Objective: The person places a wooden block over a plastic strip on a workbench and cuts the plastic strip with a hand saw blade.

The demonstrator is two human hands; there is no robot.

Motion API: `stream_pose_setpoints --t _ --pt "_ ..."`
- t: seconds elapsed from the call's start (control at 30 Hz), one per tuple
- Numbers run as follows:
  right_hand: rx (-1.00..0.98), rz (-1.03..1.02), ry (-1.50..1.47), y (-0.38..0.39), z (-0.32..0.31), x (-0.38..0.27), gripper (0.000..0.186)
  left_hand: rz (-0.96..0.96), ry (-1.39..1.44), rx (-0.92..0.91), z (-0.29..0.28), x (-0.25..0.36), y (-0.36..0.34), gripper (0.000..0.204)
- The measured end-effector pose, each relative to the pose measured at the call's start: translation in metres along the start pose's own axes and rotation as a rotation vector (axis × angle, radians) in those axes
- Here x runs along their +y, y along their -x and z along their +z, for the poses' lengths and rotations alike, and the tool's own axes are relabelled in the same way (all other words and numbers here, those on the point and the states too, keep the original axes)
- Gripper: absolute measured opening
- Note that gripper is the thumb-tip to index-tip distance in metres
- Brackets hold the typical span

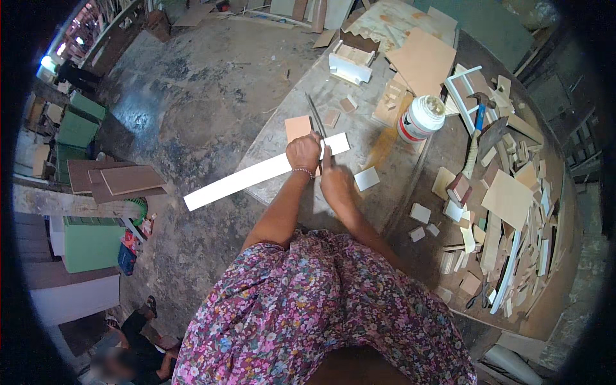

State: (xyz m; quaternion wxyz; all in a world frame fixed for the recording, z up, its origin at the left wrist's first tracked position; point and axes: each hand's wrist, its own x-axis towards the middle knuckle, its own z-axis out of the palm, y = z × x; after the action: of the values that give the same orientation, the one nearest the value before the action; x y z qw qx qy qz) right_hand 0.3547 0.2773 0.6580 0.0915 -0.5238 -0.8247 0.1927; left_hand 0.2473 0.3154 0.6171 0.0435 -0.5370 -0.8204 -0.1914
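A long white strip of board lies slanted over the worktable's left edge, its left end sticking out past the table. My left hand is closed over the strip near its right end, pressing it down. My right hand, slightly blurred, grips what looks like a hand saw; the narrow dark blade points away from me across the strip, right beside my left fingers. The saw's handle is hidden in my fist. Just beyond my left hand lies a tan wood piece. A white square offcut rests right of my right hand.
A white tub stands on the table, with a small white wooden box farther back. Rightward are a blue-handled hammer, another hammer and heaped wood scraps. A person sits at lower left.
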Motion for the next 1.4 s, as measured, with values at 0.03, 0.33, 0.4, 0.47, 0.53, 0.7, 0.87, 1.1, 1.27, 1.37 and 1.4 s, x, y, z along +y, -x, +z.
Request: stream_pose_setpoints --t 0.03,0.33,0.4,0.47,0.53,0.7,0.87,1.1,1.27,1.37,1.4 --pt "0.054 -0.017 -0.002 0.008 0.004 0.002 0.043 -0.013 -0.005 0.014 0.001 -0.002 0.000 0.042" --pt "0.010 0.032 -0.014 -0.036 0.004 0.002 0.043 0.048 0.043 -0.039 0.010 0.000 -0.002 0.046" --pt "-0.007 0.039 -0.011 -0.028 0.003 0.001 0.048 0.071 0.047 -0.048 0.007 -0.003 0.002 0.047" --pt "-0.029 0.061 0.013 -0.025 0.004 0.002 0.047 0.108 0.053 -0.058 0.004 -0.003 0.003 0.049" --pt "-0.042 0.091 0.035 -0.023 0.005 0.000 0.047 0.081 0.020 -0.089 0.002 0.000 0.003 0.051" --pt "-0.001 0.086 -0.057 -0.041 0.014 0.006 0.049 0.093 0.064 -0.074 0.003 0.002 0.000 0.048" --pt "0.029 0.128 -0.176 -0.020 0.004 -0.006 0.041 0.039 0.016 0.006 0.001 -0.002 0.001 0.043" --pt "0.083 0.191 -0.167 -0.014 0.015 0.005 0.027 0.043 0.059 -0.003 -0.005 0.004 0.000 0.041" --pt "0.012 0.178 -0.169 -0.002 -0.002 0.001 0.029 0.005 0.045 -0.035 -0.007 0.004 0.001 0.041" --pt "0.055 0.210 -0.189 0.002 -0.003 0.001 0.031 0.017 0.063 -0.023 -0.006 0.003 0.001 0.041" --pt "0.066 0.203 -0.166 0.001 -0.001 0.001 0.029 0.027 0.063 -0.010 -0.005 0.003 0.001 0.041"
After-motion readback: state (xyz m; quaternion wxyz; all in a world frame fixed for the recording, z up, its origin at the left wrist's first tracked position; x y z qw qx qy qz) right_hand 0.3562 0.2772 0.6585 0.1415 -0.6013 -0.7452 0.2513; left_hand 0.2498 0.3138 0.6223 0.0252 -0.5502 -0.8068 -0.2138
